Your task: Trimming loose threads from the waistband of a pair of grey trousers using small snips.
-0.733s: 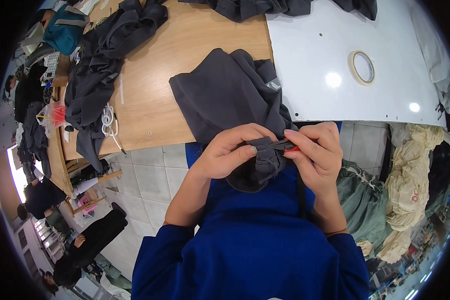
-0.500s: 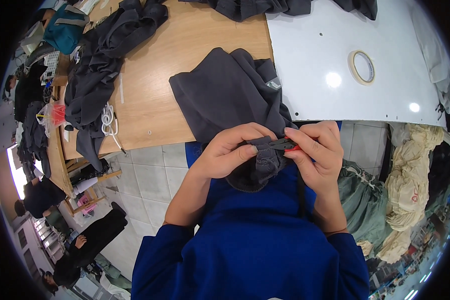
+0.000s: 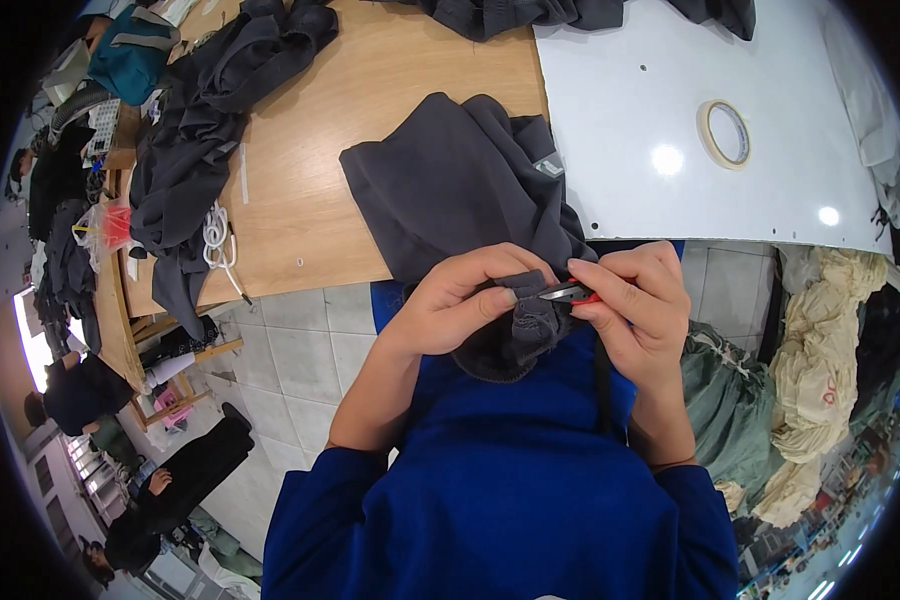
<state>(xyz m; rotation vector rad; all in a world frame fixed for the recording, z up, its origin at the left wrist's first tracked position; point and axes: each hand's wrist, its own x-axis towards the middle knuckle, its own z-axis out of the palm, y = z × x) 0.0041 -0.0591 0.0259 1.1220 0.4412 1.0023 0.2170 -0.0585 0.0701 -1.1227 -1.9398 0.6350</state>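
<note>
A dark grey garment (image 3: 450, 190) lies over the near edge of the wooden table and hangs down to my lap. My left hand (image 3: 462, 300) pinches its gathered, seamed edge (image 3: 532, 318) between thumb and fingers. In my right hand (image 3: 638, 305) is a small pair of thread snips (image 3: 570, 292) with red handles, gripped between thumb and forefinger. The pointed metal blades reach left to the seam beside my left fingertips. Whether they touch a thread is too small to tell. A small pale label shows on the garment's right side.
More dark garments (image 3: 195, 150) are heaped at the table's left, beside a coiled white cord (image 3: 218, 240). A tape roll (image 3: 724, 134) lies on the white board (image 3: 610, 120). Green sacking (image 3: 725, 400) and cream cloth bundles (image 3: 820, 350) stand right. Other people are at far left.
The snips have turned slightly in my right hand, and their blades now show brighter and more apart near the seam. My left hand keeps its hold on the garment, nearly unmoved.
</note>
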